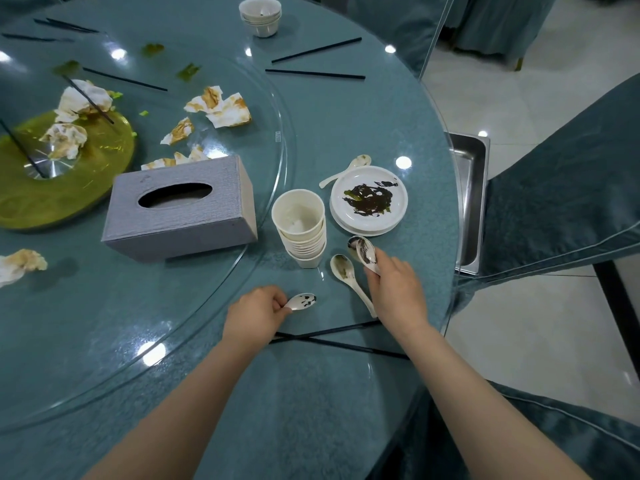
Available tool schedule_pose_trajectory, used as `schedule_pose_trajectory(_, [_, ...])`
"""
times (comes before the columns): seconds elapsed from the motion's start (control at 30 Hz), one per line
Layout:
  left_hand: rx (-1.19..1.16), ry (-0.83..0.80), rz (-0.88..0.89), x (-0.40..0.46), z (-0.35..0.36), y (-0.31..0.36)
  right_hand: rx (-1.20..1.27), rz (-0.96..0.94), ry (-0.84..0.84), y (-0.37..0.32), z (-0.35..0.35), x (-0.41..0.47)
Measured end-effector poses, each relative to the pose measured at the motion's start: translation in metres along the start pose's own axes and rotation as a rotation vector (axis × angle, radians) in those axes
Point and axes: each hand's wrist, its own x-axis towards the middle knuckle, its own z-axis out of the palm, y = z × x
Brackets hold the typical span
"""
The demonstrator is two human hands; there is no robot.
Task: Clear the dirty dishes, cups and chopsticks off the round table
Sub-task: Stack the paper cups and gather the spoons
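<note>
Pinching grip on both sides. L hand (254, 315) has fingers curled round the handle of a stained white spoon (302, 302), bowl end pointing right, low over the table. R hand (394, 287) grips a pair of nested spoons (362, 249) by the handles, fingers closed tight on them, dirty bowls sticking up toward the plates. One more loose spoon (348, 277) lies between the two hands, its handle running under the R hand.

Just above the hands: stack of paper cups (301, 226), and beside it to the right a stack of plates (369, 200) w/ dark sauce smear on top; another spoon (344, 169) rests against the plates' far rim. Crossed chopsticks (332, 337) lie near the table edge, under both wrists. More chopsticks (315, 62) and a small bowl stack (260, 15) sit far side.

Room: round table (311, 393) edge curves close on the right; metal tray (472, 202) sits just off that edge, next to a chair cover (568, 188). Left of the cups, tissue box (181, 204) sits on the glass turntable (173, 323), whose rim passes just left of the L hand. Crumpled napkins (221, 105) and a green plate (62, 181) farther left.
</note>
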Motion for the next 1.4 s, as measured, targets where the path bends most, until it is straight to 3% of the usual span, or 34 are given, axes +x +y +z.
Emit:
schedule_pose_trajectory(0.4, [-0.333,0.131,-0.013,-0.009,-0.018,-0.003,-0.011,0.059,-0.153,-0.009,0.013,-0.004])
schedule_pose_trajectory(0.6, [-0.392,0.117,-0.019,-0.023,-0.023,-0.005,-0.195,-0.001,-0.122,-0.014,0.012,-0.005])
schedule_pose_trajectory(0.83, [-0.447,0.133,-0.073,-0.038,-0.027,-0.017,-0.095,0.041,-0.097,-0.018,0.007,-0.006])
schedule_pose_trajectory(1.2, [-0.526,0.122,-0.108,-0.046,-0.031,-0.025,-0.199,-0.004,-0.076,-0.018,0.017,-0.008])
schedule_pose_trajectory(1.4, [-0.581,0.05,-0.082,-0.045,-0.027,-0.011,-0.122,-0.006,0.082,-0.025,0.008,-0.015])
